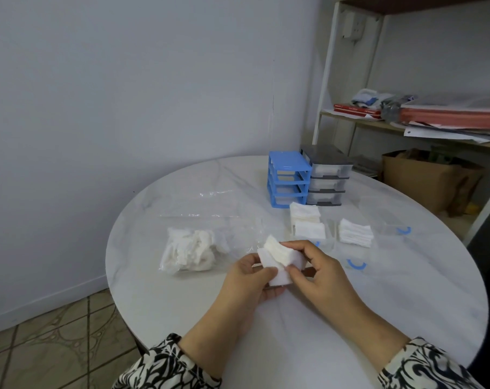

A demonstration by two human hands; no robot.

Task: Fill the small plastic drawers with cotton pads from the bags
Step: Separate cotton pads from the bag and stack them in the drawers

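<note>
Both hands hold a small stack of white cotton pads (277,258) above the round white table (308,332). My left hand (249,279) grips the stack from below and my right hand (319,272) pinches its right end. A clear plastic bag with crumpled cotton pads (190,252) lies to the left. Three clear drawers with blue handles sit pulled out on the table: one (307,226) and a second (354,234) contain stacked pads, the third (398,230) looks empty. The blue drawer frame (288,179) stands behind with its slots empty.
A grey drawer unit (326,178) with clear drawers stands right of the blue frame. An empty clear bag (218,203) lies flat behind the filled bag. A shelf with papers (448,116) and a cardboard box (429,178) are at the right.
</note>
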